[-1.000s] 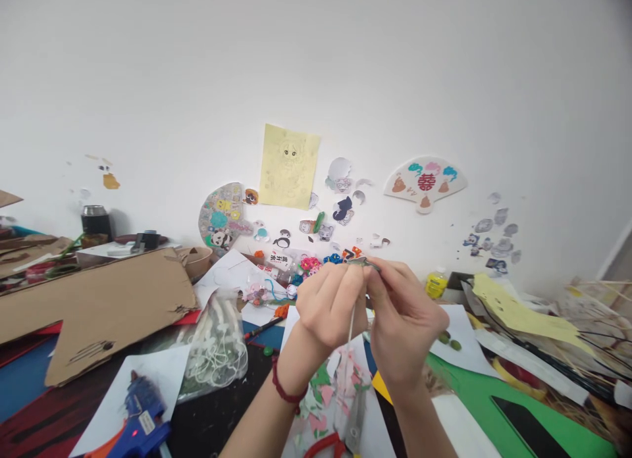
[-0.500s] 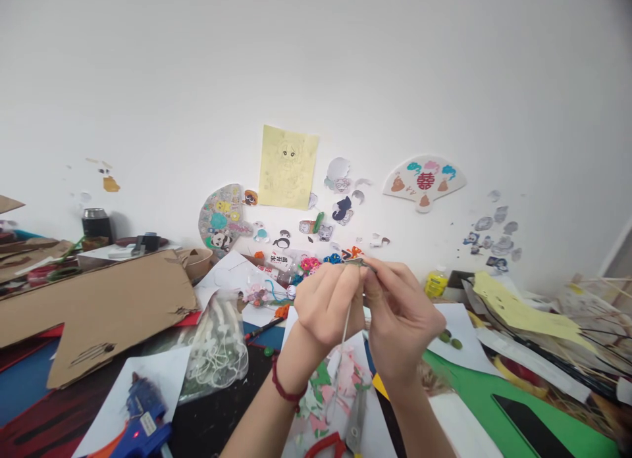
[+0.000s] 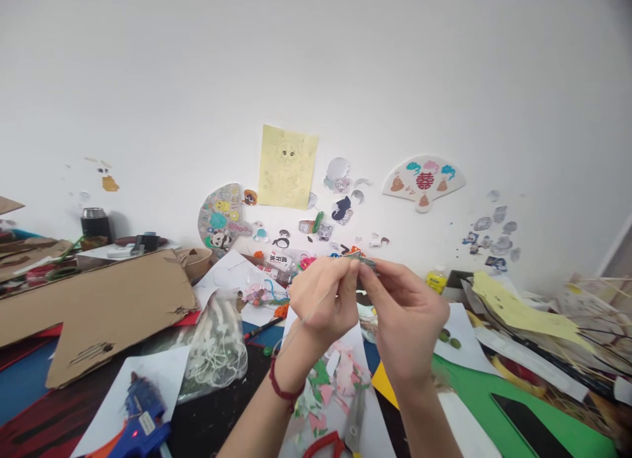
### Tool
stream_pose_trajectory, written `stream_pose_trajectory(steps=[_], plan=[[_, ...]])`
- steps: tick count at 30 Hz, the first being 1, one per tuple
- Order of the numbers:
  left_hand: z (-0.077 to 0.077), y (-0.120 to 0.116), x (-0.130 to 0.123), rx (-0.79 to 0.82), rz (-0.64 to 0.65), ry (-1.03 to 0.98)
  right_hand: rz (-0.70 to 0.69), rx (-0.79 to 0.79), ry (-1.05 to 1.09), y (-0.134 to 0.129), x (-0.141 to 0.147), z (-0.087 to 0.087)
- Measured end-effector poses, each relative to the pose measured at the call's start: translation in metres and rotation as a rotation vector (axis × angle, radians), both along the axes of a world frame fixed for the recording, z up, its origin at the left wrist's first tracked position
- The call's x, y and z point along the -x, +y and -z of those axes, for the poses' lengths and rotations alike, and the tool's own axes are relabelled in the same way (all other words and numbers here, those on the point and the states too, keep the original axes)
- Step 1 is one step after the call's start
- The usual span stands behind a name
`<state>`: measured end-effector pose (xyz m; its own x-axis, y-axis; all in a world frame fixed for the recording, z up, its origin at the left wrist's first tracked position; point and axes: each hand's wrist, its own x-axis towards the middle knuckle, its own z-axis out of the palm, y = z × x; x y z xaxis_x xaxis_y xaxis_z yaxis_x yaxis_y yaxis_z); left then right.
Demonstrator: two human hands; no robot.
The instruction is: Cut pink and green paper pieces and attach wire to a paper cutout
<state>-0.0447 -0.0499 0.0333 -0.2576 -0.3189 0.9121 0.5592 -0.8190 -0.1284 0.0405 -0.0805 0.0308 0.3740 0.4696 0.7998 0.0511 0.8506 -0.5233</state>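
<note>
My left hand (image 3: 323,300), with a dark red bracelet (image 3: 284,389) at its wrist, is closed in a pinch at the centre. Beside it, my right hand (image 3: 407,313) pinches a small grey-green piece (image 3: 366,259) that sticks out above the fingertips of both hands. A thin pale string (image 3: 301,323) runs from the left fingers down over the wrist. Below the hands, pink and green paper scraps (image 3: 340,379) lie on a white sheet with red-handled scissors (image 3: 353,428).
A blue glue gun (image 3: 143,425) lies at the lower left, near a bag of white cords (image 3: 220,346) and cut cardboard (image 3: 113,306). On the right are a black phone (image 3: 530,425), green sheet (image 3: 474,399) and yellow bottle (image 3: 436,280). Behind stands a wall with stickers.
The string has swung from hanging between the hands to lying across my left wrist. Both hands have shifted slightly, and more of the grey-green piece shows.
</note>
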Motion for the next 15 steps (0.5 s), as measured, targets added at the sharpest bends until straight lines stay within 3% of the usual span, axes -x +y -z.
stream_pose_trajectory(steps=[11,15], plan=[[-0.0016,-0.0052,-0.0020,0.033,0.007,-0.033,0.111,-0.019,-0.075,0.0007,-0.0023,0.0026],[0.0003,-0.0037,-0.0028,-0.018,-0.075,-0.011,0.180,-0.076,-0.108,0.0006,-0.0029,0.0038]])
